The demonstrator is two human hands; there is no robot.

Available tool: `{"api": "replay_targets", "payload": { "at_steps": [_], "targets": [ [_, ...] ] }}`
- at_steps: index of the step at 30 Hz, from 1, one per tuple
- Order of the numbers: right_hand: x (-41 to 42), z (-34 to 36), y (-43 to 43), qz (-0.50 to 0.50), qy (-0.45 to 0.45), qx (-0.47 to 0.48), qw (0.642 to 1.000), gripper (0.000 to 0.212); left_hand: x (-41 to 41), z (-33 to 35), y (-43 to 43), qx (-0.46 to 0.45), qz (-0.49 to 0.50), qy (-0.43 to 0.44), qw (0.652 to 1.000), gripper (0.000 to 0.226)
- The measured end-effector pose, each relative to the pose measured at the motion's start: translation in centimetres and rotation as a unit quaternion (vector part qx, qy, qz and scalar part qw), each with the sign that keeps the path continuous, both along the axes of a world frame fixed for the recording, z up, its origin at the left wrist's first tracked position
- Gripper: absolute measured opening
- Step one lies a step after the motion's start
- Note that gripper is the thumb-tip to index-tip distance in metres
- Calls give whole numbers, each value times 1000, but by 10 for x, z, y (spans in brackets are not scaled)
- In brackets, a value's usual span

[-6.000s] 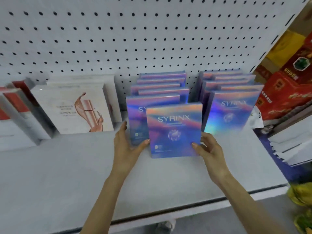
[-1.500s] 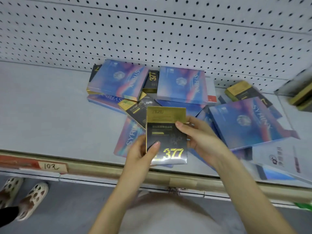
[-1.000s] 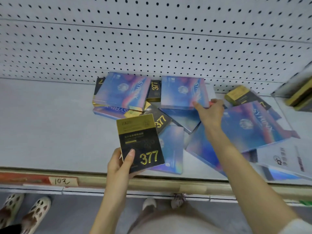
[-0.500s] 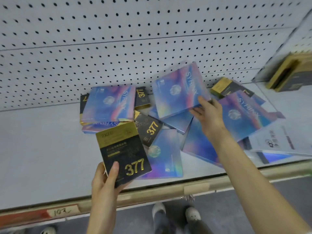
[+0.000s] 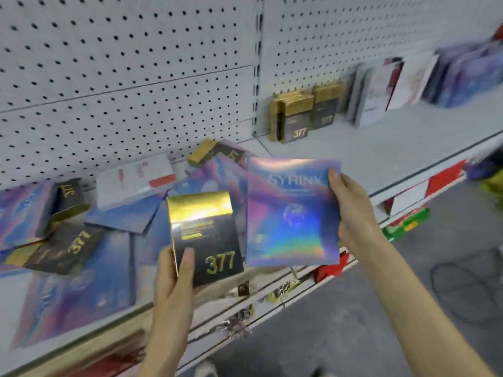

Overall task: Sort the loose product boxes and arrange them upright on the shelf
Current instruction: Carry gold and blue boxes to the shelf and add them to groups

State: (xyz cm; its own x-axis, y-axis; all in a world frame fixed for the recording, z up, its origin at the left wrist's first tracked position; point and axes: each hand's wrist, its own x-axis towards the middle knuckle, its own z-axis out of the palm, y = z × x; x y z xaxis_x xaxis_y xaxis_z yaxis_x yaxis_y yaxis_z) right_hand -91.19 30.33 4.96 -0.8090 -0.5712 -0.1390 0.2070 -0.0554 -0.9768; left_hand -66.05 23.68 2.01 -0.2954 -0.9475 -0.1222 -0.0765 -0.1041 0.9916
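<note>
While my left hand grips the 377 box and right hand holds the SYRINX box, I'd go right: stand 377 against the upright 377 row, label forward.

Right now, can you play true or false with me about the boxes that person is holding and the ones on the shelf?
1. The left hand holds a black and gold 377 box. True.
2. The right hand holds nothing. False: it grips a shiny SYRINX box.
3. A row of gold-topped boxes stands upright against the pegboard wall. True.
4. Every box on the shelf stands upright. False: a pile of boxes lies flat and jumbled at the left.
</note>
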Motion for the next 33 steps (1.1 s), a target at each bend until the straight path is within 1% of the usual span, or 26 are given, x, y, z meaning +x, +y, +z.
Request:
{"api": "replay_targets", "payload": {
  "at_steps": [2,4,7,10,12,14,16,18,20,23,25,27,30,31,33],
  "targets": [
    [-30,-1,35,9,20,24,999,24,-39,0,31,-43,-14,-4,999,12],
    [-61,-3,70,15,23,39,999,27,-74,-5,61,-69,-3,-4,998,12],
    [-110,-8,122,18,29,49,998,25,-127,-9,109,-40,-3,15,999,15],
    [-153,-11,171,8,33,63,997,39,-169,-12,153,10,-11,34,999,18],
    [-177,-12,196,-2,24,78,997,48,-189,-10,171,22,-5,35,999,17],
    [-199,-10,210,-9,24,102,994,45,-208,-7,180,33,7,35,999,14],
    [-216,-7,212,-7,35,113,993,37,-225,-5,183,52,27,40,997,13],
    [-231,-6,204,2,46,109,993,39,-236,-3,181,73,45,49,995,14],
    [-243,-8,190,11,36,83,996,44,-244,-2,173,63,52,35,996,14],
    [-262,-16,163,23,12,56,998,32,-257,-6,149,42,79,35,995,20],
    [-277,-23,146,30,15,57,998,28,-272,-9,133,40,88,35,995,20],
    [-296,-30,130,31,33,65,997,31,-293,-15,116,41,92,41,994,17],
    [-334,-41,104,31,71,86,993,49,-333,-32,77,39,88,53,994,12],
    [-347,-42,94,28,81,92,992,48,-348,-38,61,37,83,53,994,11],
    [-374,-41,71,16,91,98,991,39,-382,-48,27,36,73,46,996,10]
  ]
}}
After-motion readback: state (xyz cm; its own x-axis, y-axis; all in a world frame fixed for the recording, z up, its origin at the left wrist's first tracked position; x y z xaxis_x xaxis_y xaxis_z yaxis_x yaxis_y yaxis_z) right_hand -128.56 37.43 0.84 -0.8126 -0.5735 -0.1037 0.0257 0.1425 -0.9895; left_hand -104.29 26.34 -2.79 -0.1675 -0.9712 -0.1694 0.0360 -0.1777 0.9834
